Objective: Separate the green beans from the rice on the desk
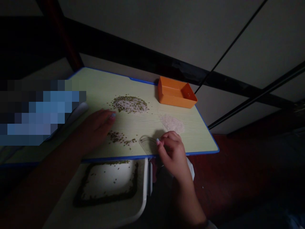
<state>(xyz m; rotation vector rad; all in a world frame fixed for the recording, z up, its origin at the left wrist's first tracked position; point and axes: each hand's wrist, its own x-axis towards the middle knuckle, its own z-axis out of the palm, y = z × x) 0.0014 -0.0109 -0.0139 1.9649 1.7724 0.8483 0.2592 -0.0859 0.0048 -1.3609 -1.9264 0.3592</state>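
My right hand (172,149) pinches a clear plastic protractor (148,144), which lies against the tabletop near its front edge. Just beyond that hand is a pile of white, rice-like grains (172,122). My left hand (98,127) is over the table with its fingers stretched out, holding nothing that I can see. Past its fingertips lies a larger heap of white grains mixed with small green beans (130,104). A smaller mixed patch of beans and grains (120,138) is spread between my two hands.
An orange open box (176,98) stands at the table's back right corner. Below the front edge sits a white basin (145,190) with green beans along its inside edges. The blue-edged table (200,140) stands by light panels. A blurred-out patch covers the left side.
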